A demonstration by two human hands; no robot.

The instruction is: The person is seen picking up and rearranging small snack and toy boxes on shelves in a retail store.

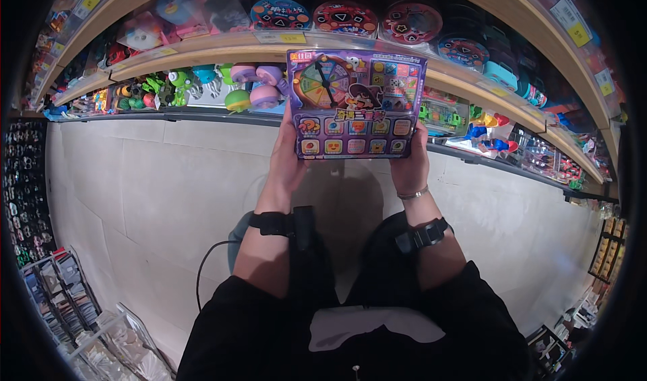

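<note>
A purple game box point(357, 128) with a spinner wheel and rows of small pictures on its front is held up before the shelves. My left hand point(291, 148) grips its left edge, and my right hand point(412, 160) grips the right edge. Both thumbs and palms press along the sides; the other fingers are hidden behind the box. Each wrist wears a black strap with a small device, and a bracelet point(413, 194) circles my right wrist. Just past the box lies the lower shelf of toys.
On the upper shelf stand round tins point(345, 18) with red and blue lids. Along the lower shelf are green toys point(180, 84) and purple and green round toys point(256, 88). A rack of packets point(64, 290) stands at lower left. Grey floor tiles point(135, 179) lie below.
</note>
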